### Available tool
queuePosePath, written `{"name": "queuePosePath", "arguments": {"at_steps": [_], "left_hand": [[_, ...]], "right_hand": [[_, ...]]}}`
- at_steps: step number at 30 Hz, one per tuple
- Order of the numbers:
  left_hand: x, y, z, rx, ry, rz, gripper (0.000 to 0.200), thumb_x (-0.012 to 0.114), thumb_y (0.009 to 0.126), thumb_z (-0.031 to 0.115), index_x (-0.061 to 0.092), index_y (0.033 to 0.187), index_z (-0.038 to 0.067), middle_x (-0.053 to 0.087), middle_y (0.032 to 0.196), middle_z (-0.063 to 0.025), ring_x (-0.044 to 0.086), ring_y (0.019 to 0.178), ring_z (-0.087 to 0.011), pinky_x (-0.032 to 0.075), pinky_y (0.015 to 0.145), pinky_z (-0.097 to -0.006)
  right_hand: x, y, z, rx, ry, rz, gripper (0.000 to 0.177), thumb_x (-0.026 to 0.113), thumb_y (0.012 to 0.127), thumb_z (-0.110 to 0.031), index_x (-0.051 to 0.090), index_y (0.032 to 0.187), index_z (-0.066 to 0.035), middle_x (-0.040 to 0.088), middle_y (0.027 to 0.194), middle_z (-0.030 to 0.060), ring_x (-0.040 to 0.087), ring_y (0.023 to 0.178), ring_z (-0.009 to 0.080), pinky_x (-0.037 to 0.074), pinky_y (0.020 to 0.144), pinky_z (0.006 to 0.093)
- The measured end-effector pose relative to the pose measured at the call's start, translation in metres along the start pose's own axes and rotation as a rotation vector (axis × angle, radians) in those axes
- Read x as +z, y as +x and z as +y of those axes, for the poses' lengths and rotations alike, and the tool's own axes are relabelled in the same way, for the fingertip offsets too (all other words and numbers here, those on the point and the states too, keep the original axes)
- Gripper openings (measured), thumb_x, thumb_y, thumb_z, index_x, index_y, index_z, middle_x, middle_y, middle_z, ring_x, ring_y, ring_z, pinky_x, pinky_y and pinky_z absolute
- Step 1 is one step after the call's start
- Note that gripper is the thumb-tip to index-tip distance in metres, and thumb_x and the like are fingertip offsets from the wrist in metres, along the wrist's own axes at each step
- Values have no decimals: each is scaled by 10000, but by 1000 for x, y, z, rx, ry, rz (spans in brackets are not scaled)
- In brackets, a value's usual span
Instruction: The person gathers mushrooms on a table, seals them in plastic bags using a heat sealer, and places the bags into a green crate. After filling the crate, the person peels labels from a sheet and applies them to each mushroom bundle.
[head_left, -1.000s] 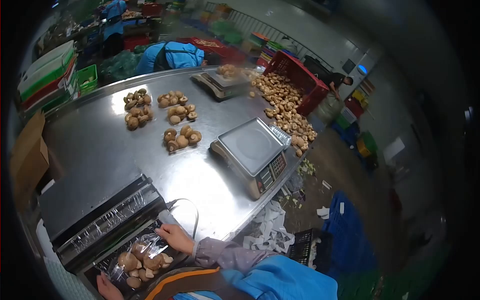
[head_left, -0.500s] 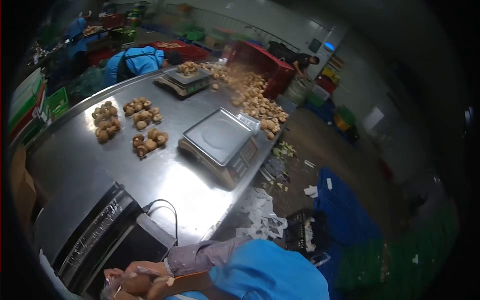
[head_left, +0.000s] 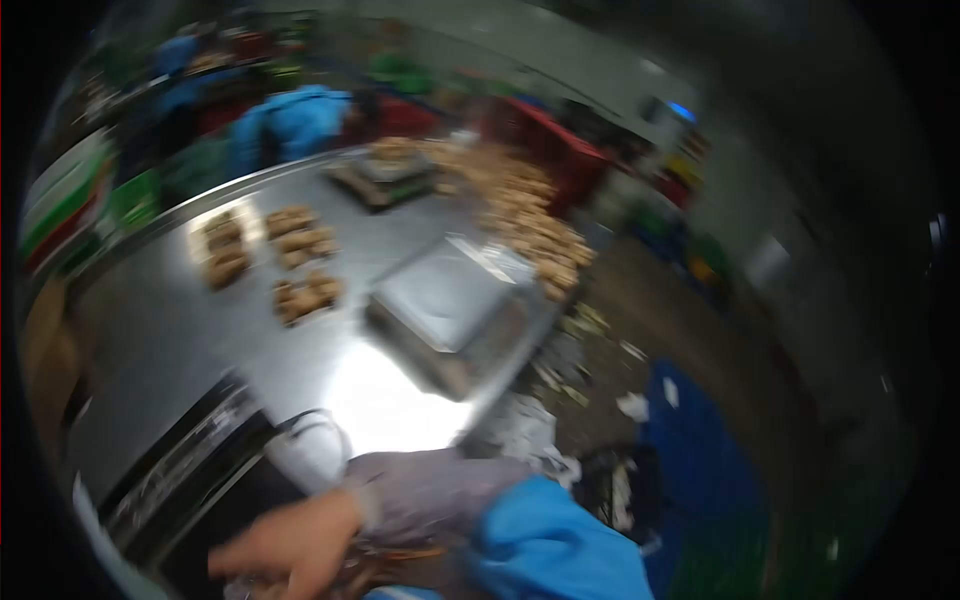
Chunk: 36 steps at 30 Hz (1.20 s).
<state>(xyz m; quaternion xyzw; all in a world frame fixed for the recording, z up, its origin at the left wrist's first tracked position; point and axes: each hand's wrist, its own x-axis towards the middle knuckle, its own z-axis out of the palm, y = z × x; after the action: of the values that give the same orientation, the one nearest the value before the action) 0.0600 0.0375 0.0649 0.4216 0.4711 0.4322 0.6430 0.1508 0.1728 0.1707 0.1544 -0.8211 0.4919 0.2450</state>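
My right hand (head_left: pixel 300 540), blurred by motion, reaches in from a greyish purple sleeve at the bottom of the view. Its fingers point left and its thumb is apart from them. Under the fingers, at the lower edge, lies a smeared patch of clear plastic (head_left: pixel 240 588); what it wraps is mostly cut off. A black wrapping machine (head_left: pixel 190 460) with a film roll stands just above and left of this hand. My left hand cannot be made out.
Beyond the machine, the steel table (head_left: pixel 170 340) carries groups of mushrooms (head_left: pixel 308 296), a scale (head_left: pixel 445 295) and a second scale (head_left: pixel 385 178). A mushroom heap (head_left: pixel 530 215) spills from a red crate (head_left: pixel 555 150). A person in blue (head_left: pixel 290 125) bends at the far edge.
My right hand has risen off the bagged mushrooms it was touching and its fingers have stretched out. The bag has mostly dropped out of sight. The whole view has shifted and blurred.
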Motion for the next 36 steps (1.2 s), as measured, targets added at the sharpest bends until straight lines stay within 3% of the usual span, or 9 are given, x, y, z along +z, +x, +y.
{"name": "queuePosePath", "arguments": {"at_steps": [5, 9, 11, 15, 18, 21, 25, 30, 36], "left_hand": [[15, 22, 1, -65, 49, 40, 571, 649, 795, 79, 361, 1287, 81, 461, 1189, -121, 482, 1018, -230, 437, 875, -388], [27, 38, 5, -113, 58, 43, 650, 674, 771, 57, 331, 1322, 79, 433, 1246, -123, 461, 1094, -236, 420, 922, -393], [31, 45, 7, -127, 53, 39, 689, 687, 759, 46, 316, 1339, 77, 419, 1275, -124, 451, 1132, -239, 411, 945, -395], [36, 43, 8, -95, -19, 65, 769, 712, 735, 24, 285, 1373, 75, 391, 1332, -126, 429, 1207, -245, 393, 992, -400], [51, 37, 4, 2, -576, 159, 898, 726, 660, -107, 249, 1397, 80, 389, 1348, -106, 426, 1235, -246, 373, 1030, -418], [52, 38, 2, 365, -477, 384, 679, 717, 742, -3, 339, 1301, 78, 504, 1172, -90, 546, 1060, -204, 512, 849, -349], [60, -23, -3, 486, -443, 1167, 795, 830, 649, 134, 358, 1286, 75, 493, 1175, -63, 478, 1087, -158, 451, 890, -304], [118, -191, -35, 693, -571, 1504, 719, 771, 706, 132, 381, 1304, 44, 566, 1083, -43, 539, 988, -120, 478, 788, -261], [290, -409, -99, 351, -676, 2128, 359, 676, 810, 225, 557, 1094, 40, 623, 935, -55, 593, 853, -124, 492, 735, -266]], "right_hand": [[-2, -27, -10, 157, 243, -521, 722, 751, 703, -450, 435, 1266, -127, 428, 1334, 192, 472, 1185, 259, 409, 922, 372], [-35, -86, 0, 275, 77, -250, 781, 790, 630, -475, 464, 1223, -85, 641, 931, 180, 615, 881, 355, 484, 732, 390], [-47, -108, 1, 454, 24, -174, 559, 752, 746, -331, 506, 1168, -61, 644, 856, 111, 626, 710, 250, 470, 607, 317], [-58, -145, 22, 715, 314, 88, 635, 743, 709, -311, 477, 1214, -32, 627, 1013, 169, 603, 929, 333, 473, 849, 379], [-43, -172, 77, 208, -538, 102, 290, 623, 828, -237, 601, 1109, -171, 586, 1052, 133, 591, 942, 266, 500, 787, 354], [-27, -102, 45, 811, 336, 428, 365, 661, 793, -132, 554, 1106, 23, 649, 930, 89, 628, 825, 153, 516, 721, 285], [53, -64, 57, 497, 281, 238, 567, 609, 831, -131, 367, 1312, 47, 508, 1210, 161, 546, 1057, 232, 457, 884, 336], [160, -19, 5, 290, 684, -526, 789, 579, 869, -421, 202, 1414, 7, 276, 1433, 153, 320, 1305, 267, 294, 1045, 371], [255, -23, -86, 389, 712, -1004, 455, 576, 884, -271, 423, 1223, -9, 505, 1142, 86, 542, 872, 140, 440, 732, 256]]}}
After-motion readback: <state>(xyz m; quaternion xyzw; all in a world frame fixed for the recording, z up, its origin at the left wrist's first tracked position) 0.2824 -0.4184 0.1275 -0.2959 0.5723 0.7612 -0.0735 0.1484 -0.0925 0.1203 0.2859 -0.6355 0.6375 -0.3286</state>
